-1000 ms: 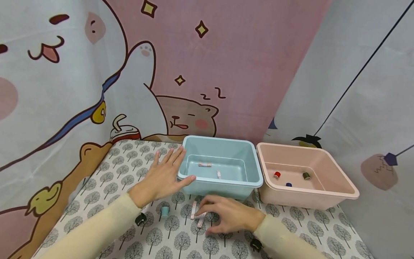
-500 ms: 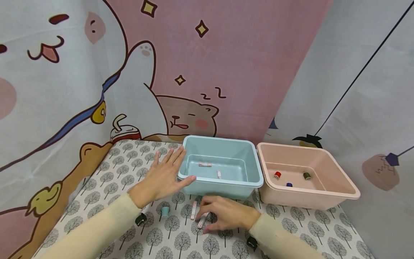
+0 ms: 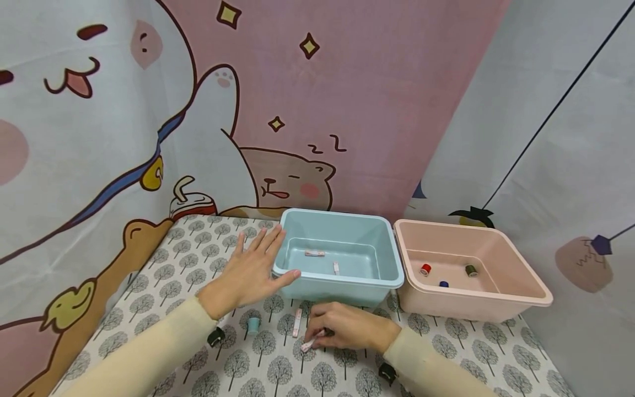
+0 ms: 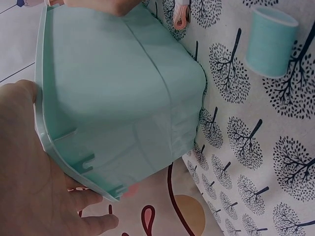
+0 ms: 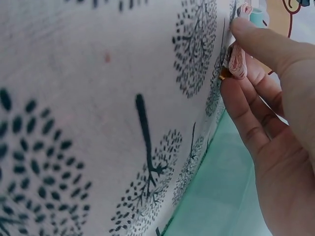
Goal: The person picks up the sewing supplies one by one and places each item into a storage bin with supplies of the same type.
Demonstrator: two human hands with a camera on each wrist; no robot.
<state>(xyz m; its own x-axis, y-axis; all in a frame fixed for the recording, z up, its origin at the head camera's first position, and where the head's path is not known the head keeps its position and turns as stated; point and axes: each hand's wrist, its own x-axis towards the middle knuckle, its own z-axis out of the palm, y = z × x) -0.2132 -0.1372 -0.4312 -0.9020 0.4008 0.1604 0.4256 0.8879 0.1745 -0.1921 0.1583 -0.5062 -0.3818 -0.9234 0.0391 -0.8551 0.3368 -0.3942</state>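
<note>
Right hand [image 3: 349, 331] newly pinching pink strip [image 3: 308, 345]

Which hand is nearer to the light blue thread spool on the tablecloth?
Left. The left hand rests open against the blue bin, just above the spool. The right hand is farther off to the spool's right, pinching a pink strip.

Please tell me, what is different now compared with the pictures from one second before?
The right hand has curled its fingers round one pink skein of thread and pinches it; before, the fingers lay spread over it. The left hand stays flat against the blue bin. The other pink skein, the light blue spool and the pink bin have not moved.
</note>
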